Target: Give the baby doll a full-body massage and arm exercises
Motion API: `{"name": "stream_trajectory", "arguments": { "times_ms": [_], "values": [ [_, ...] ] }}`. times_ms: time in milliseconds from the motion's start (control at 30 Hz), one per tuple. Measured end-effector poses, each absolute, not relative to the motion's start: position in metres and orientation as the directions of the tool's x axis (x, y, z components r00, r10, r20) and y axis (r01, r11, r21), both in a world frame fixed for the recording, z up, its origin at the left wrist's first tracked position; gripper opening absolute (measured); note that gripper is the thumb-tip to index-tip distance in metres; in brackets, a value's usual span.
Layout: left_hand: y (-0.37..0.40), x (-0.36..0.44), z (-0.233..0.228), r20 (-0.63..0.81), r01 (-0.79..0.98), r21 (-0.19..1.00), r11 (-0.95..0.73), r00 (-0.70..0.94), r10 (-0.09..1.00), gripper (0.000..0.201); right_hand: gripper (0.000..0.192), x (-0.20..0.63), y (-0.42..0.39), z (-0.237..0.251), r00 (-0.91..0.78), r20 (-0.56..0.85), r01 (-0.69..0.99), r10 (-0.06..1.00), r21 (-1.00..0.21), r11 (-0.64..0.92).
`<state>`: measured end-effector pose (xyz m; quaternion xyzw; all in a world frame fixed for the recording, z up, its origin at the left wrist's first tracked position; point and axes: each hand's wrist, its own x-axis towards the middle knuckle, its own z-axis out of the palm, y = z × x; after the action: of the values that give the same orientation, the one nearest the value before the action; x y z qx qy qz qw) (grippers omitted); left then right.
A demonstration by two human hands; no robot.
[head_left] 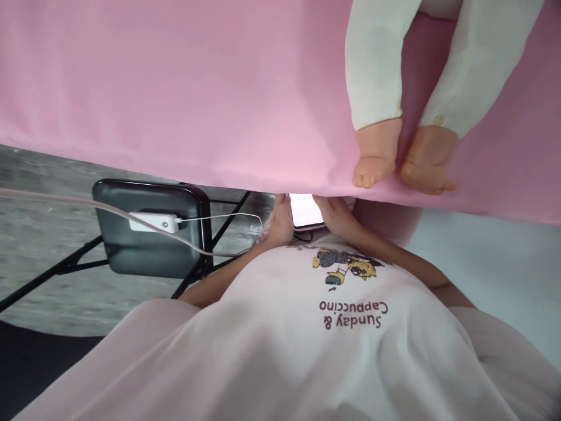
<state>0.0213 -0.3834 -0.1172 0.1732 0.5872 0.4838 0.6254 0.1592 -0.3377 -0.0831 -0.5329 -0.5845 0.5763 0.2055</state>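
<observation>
A smartphone (305, 210) with a bright white screen lies low in front of me, close to my shirt. My left hand (281, 222) grips its left side, and my right hand (333, 215) wraps round its right side. The top of the phone and some of my fingertips are hidden under the edge of the pink cloth (175, 105). A dark cable (304, 236) shows just below the phone's lower edge. On the pink surface above my right hand rest the legs of a doll (377, 153) in white trousers, with bare feet near the edge.
To the left stands a black folding stool (151, 251) with a white power bank (151, 222) on its seat. A thin white cable (219, 217) runs from it toward my left hand. A thicker pale cable (100, 204) crosses over the stool. Grey floor (39, 169) shows around it.
</observation>
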Motion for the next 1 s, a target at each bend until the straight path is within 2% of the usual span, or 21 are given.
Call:
{"name": "stream_trajectory", "arguments": {
  "times_ms": [133, 300, 433, 633, 800, 1000],
  "values": [
    [-0.385, 0.023, -0.114, -0.475, -0.318, 0.859, 0.401, -0.2, 0.857, 0.053, 0.043, 0.162, -0.336, -0.084, -0.387, -0.369, 0.409, 0.845, -0.89, -0.202],
    [-0.39, 0.019, -0.113, -0.459, -0.238, 0.878, 0.416, -0.17, 0.872, 0.069, 0.033, 0.164, -0.337, -0.086, -0.408, -0.395, 0.458, 0.823, -0.869, -0.189],
    [-0.389, 0.021, -0.115, -0.408, -0.334, 0.878, 0.343, -0.147, 0.901, 0.07, 0.028, 0.165, -0.34, -0.089, -0.39, -0.421, 0.503, 0.819, -0.843, -0.194],
    [-0.384, 0.025, -0.116, -0.436, -0.383, 0.859, 0.34, -0.198, 0.878, 0.07, 0.03, 0.166, -0.337, -0.087, -0.412, -0.407, 0.474, 0.815, -0.86, -0.19],
    [-0.38, 0.023, -0.113, -0.482, -0.368, 0.842, 0.393, -0.19, 0.855, 0.06, 0.037, 0.168, -0.335, -0.087, -0.475, -0.388, 0.419, 0.789, -0.889, -0.185],
    [-0.382, 0.02, -0.117, -0.473, -0.298, 0.864, 0.406, -0.203, 0.857, 0.061, 0.04, 0.17, -0.333, -0.089, -0.491, -0.373, 0.397, 0.787, -0.9, -0.179]
  ]
}}
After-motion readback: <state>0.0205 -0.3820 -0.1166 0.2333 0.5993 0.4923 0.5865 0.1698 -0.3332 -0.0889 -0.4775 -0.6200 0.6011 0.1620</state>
